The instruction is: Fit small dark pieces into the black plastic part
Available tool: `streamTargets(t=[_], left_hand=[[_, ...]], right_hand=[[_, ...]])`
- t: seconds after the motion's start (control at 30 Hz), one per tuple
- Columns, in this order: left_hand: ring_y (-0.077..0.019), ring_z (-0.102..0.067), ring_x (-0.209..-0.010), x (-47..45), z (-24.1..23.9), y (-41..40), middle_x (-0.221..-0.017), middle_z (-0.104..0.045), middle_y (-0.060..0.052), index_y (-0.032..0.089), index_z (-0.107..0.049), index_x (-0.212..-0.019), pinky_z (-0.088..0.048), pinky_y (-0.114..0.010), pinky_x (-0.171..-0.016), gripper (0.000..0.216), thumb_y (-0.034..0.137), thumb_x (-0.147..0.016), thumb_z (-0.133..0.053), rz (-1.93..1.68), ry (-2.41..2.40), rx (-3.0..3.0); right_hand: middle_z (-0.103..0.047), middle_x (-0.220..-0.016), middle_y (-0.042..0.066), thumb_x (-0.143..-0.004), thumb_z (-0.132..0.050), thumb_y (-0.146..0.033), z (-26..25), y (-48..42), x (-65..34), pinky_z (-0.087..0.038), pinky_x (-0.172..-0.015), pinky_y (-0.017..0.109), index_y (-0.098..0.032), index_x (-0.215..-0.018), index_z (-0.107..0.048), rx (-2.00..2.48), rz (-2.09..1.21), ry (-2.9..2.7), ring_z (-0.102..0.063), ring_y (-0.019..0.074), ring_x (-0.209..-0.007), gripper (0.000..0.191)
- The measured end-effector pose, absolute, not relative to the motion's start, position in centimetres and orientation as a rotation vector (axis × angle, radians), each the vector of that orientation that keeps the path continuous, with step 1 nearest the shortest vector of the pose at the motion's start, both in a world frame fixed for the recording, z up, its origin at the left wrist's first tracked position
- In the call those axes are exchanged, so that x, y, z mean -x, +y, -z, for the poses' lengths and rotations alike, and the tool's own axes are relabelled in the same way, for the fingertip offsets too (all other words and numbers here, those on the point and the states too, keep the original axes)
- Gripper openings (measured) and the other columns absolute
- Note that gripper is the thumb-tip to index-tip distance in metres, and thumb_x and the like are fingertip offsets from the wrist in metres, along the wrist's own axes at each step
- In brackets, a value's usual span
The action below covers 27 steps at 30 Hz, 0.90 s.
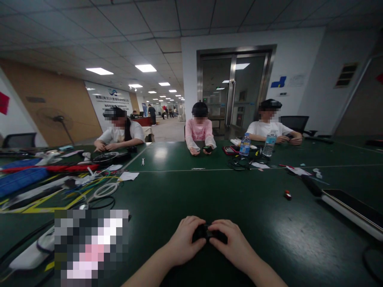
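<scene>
Both my hands meet over the dark green table, close to its near side. Between them is a small black object, mostly covered by fingers, so its kind is not clear. My left hand is closed on its left end, thumb below and fingers above. From the other side, my right hand grips the right end in the same manner. The object is at or just above the tabletop; I cannot tell whether it touches.
Cables, a white power strip and a blue tray crowd the left. A white-edged device lies right, near a small red item. Water bottles stand farther back. Three people with headsets sit opposite.
</scene>
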<state>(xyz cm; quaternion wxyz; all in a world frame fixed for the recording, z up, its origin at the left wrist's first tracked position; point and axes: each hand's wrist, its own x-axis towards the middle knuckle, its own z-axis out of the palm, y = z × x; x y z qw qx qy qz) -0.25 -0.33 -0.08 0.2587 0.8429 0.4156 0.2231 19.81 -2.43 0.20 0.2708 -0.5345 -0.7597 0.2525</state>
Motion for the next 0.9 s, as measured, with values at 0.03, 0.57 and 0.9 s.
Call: streamTargets(t=[0.03,0.57,0.9], left_hand=[[-0.0239,-0.048,-0.109,0.25,0.05,-0.35,-0.117,-0.054,-0.007,0.021,-0.051,-0.118,-0.037,-0.038,-0.096,0.044,0.020,-0.075,-0.060,-0.600,1.128,-2.283],[-0.0244,-0.046,-0.111,0.37,-0.06,-0.29,-0.121,-0.052,-0.008,0.021,-0.050,-0.122,-0.037,-0.039,-0.098,0.047,0.025,-0.077,-0.061,-0.613,1.152,-2.226],[-0.0241,-0.047,-0.109,0.14,-0.06,-0.34,-0.117,-0.055,-0.007,0.021,-0.055,-0.116,-0.036,-0.038,-0.096,0.041,0.021,-0.075,-0.062,-0.603,1.165,-2.264]], right_hand=[[-0.064,-0.110,0.002,-0.075,-0.062,-0.029,-0.19,-2.42,-19.82,-0.037,-0.093,0.040,-0.030,-0.098,-0.066,1.446,-0.681,-2.045,-0.054,0.0234,-0.106,0.023],[-0.064,-0.109,0.000,-0.080,-0.058,-0.032,-0.34,-2.40,-19.89,-0.037,-0.095,0.039,-0.031,-0.100,-0.064,1.456,-0.678,-2.054,-0.054,0.0222,-0.107,0.021],[-0.064,-0.111,0.001,-0.078,-0.060,-0.031,-0.24,-2.34,-19.92,-0.038,-0.094,0.039,-0.031,-0.101,-0.065,1.447,-0.671,-2.064,-0.054,0.0226,-0.108,0.024]])
